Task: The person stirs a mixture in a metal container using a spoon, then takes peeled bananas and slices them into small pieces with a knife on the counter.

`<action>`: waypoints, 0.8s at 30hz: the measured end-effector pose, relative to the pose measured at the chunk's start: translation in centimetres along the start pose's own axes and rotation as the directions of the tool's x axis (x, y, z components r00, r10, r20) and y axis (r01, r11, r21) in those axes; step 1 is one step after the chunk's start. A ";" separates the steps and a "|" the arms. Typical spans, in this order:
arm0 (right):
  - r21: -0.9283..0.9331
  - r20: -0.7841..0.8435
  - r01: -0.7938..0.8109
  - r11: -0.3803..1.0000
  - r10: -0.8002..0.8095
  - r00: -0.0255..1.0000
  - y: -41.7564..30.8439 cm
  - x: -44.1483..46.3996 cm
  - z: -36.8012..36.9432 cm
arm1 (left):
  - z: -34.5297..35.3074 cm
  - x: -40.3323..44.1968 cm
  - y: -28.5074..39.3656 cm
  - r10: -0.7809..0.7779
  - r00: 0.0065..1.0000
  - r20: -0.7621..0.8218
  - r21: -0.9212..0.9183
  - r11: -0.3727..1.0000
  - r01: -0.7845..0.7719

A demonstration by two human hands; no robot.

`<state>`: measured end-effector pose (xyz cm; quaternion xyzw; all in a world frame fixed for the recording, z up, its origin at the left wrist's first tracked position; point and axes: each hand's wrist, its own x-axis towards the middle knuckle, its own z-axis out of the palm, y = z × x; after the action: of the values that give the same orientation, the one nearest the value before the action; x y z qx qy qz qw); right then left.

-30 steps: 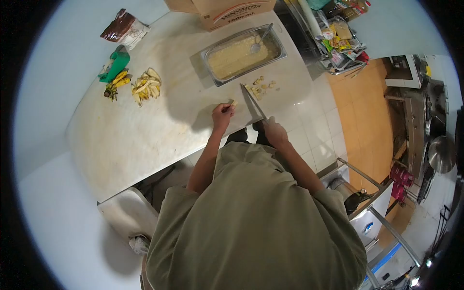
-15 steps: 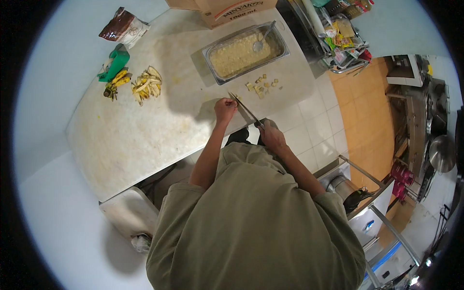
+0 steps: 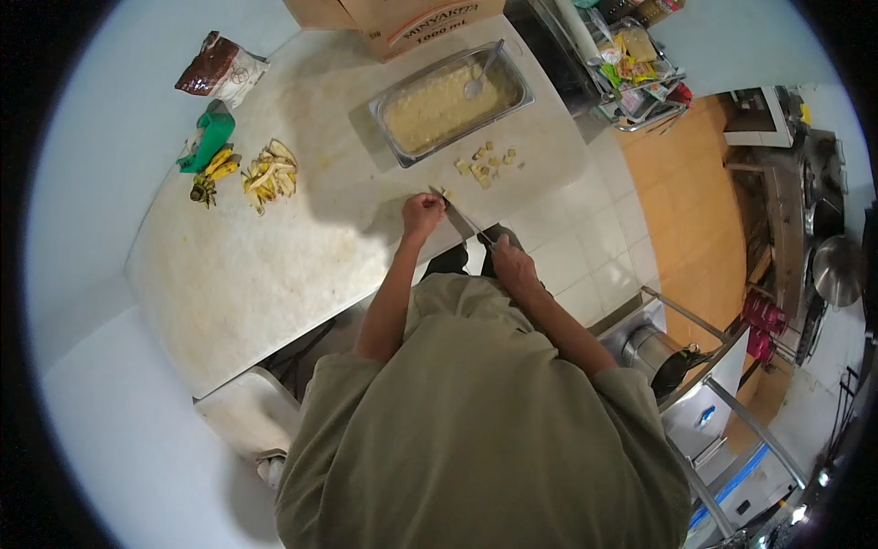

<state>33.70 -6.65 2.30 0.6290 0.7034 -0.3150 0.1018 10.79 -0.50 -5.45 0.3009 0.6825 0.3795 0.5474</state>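
Observation:
My right hand [image 3: 513, 262] is wrapped round the handle of a knife [image 3: 468, 220], whose blade reaches up and left to the fingertips of my left hand [image 3: 423, 216]. The fingers of my left hand are pressed together at a small pale piece [image 3: 446, 194], mostly hidden by the fingers and blade. Several pale yellow cubes [image 3: 483, 169] lie on the table just beyond the knife. Behind them is a metal tray [image 3: 407, 163] of pale yellow mash, with a spoon [image 3: 474, 89] resting in it.
On the white table [image 3: 247, 284] are banana peels [image 3: 272, 176], small bananas [image 3: 220, 165], a green object [image 3: 212, 137] and a brown-and-white bag [image 3: 222, 69]. A cardboard box [image 3: 425, 25] stands at the back. Right of it is a rack [image 3: 640, 78] with packets.
Since a second ago, the knife has swung left from near the cubes to my left fingertips. My right hand has shifted slightly with it. The whole view has also shifted a little.

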 end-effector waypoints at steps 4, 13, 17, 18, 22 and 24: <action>-0.003 -0.028 0.051 0.999 -0.051 0.998 -2.3 0.8 -0.9 | -0.1 0.4 0.2 -0.073 0.996 0.047 -0.040 0.996 0.075; 0.029 0.016 -0.037 0.999 0.037 0.999 -0.3 -0.5 0.4 | 1.3 -2.3 0.6 -0.159 0.987 0.016 -0.192 0.968 0.159; 0.001 0.020 -0.029 1.000 0.029 0.999 -1.8 1.4 1.1 | 1.9 -2.6 0.1 -0.175 0.985 0.011 -0.278 0.945 0.171; 0.014 -0.009 0.001 1.000 -0.001 1.000 -2.6 2.2 1.4 | 2.3 -2.6 -0.2 -0.181 0.983 0.000 -0.324 0.930 0.172; 0.018 -0.065 0.001 1.000 0.000 0.998 -2.8 2.4 1.6 | 1.5 -2.7 -0.4 -0.209 0.976 -0.060 -0.468 0.870 0.157; 0.045 -0.097 0.006 0.999 -0.002 0.995 -0.9 2.6 2.2 | 0.2 -2.2 0.5 -0.072 0.990 -0.124 -0.397 0.918 0.017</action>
<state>31.82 -5.75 -0.51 0.6444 0.7014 -0.3001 0.0526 11.48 -2.00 -3.92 0.1424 0.6344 0.5163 0.5574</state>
